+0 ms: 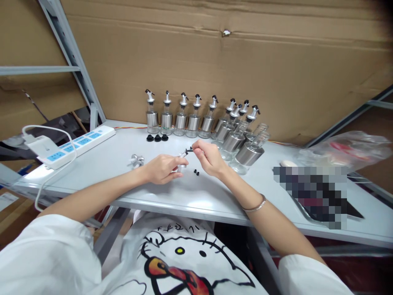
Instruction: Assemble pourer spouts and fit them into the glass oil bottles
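Note:
My left hand is closed around a silver pourer spout, held upright just above the table. In a pinch, my right hand grips a small black lever cap at the top of that spout; the fingers partly hide it. Two tiny black plugs lie on the table beneath my right hand. Left of my left hand rest loose silver spout pieces. Behind, three black stoppers sit in a row before the bottles.
Several glass bottles with steel sleeves line the back, most with pourers; uncapped bottles stand near my right forearm. A white power strip lies left. At right are a plastic bag and a pixelated dark object.

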{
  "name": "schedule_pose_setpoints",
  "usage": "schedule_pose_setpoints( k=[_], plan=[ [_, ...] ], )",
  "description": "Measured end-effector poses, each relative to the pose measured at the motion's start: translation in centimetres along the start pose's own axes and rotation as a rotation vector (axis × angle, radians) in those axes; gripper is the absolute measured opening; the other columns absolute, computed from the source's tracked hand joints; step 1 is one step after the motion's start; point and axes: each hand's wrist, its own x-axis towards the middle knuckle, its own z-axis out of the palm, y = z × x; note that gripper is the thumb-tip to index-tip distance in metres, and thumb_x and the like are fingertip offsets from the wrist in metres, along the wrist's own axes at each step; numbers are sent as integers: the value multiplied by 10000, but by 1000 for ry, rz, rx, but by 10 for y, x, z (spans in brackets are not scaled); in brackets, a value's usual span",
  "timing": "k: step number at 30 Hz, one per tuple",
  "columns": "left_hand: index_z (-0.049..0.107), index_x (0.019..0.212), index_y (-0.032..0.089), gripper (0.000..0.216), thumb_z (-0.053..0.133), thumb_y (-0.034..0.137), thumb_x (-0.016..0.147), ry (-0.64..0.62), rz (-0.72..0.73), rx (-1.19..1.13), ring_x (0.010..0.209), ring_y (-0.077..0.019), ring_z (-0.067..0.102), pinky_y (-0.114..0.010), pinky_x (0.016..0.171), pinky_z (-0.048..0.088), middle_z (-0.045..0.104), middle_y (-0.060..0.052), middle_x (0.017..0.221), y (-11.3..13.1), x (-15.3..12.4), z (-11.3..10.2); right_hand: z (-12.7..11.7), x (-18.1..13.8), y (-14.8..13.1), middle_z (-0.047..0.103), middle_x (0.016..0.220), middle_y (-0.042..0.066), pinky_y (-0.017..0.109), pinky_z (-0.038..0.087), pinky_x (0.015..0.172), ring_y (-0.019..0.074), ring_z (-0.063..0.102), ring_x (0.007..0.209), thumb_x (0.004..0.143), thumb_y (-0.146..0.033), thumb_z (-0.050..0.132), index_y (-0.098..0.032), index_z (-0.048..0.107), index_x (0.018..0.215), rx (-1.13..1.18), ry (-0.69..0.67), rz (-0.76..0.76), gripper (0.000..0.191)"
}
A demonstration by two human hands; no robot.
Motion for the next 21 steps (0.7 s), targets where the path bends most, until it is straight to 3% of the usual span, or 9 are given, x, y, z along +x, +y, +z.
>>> schedule_pose_setpoints(
  k=[4, 9, 14, 21],
  plan=[
    [409, 1139, 165, 300, 293, 401, 996, -29, -2, -17, 531, -119, 572, -233, 567, 454, 651, -27, 794, -1, -3, 1, -1, 1, 1, 578, 784, 61, 310, 328, 659, 180, 463, 651, 984, -359, 264, -201, 525, 901, -178, -91, -143, 316],
    [404, 1136, 168, 299, 278, 402, 1001, -25, -33, -28, 502, -109, 537, -226, 565, 450, 632, -15, 771, 0, -3, 1, 1, 2, 1, 603, 803, 70, 303, 305, 623, 169, 430, 598, 998, -308, 234, -174, 559, 967, -336, -113, -238, 352],
    [414, 1123, 162, 313, 271, 413, 1002, -23, -61, -59, 475, -115, 512, -213, 535, 421, 549, 38, 617, 0, -4, 3, 4, 0, 0, 615, 785, 67, 297, 305, 623, 165, 450, 608, 1006, -320, 242, -184, 580, 963, -362, -129, -208, 367],
    [393, 1132, 171, 328, 244, 434, 1004, -24, -88, -57, 499, -108, 542, -216, 543, 434, 592, 16, 692, 1, -6, 4, 6, 0, 1, 619, 788, 63, 283, 332, 635, 160, 491, 633, 1011, -418, 240, -201, 585, 959, -241, -108, -146, 411]
  ],
)
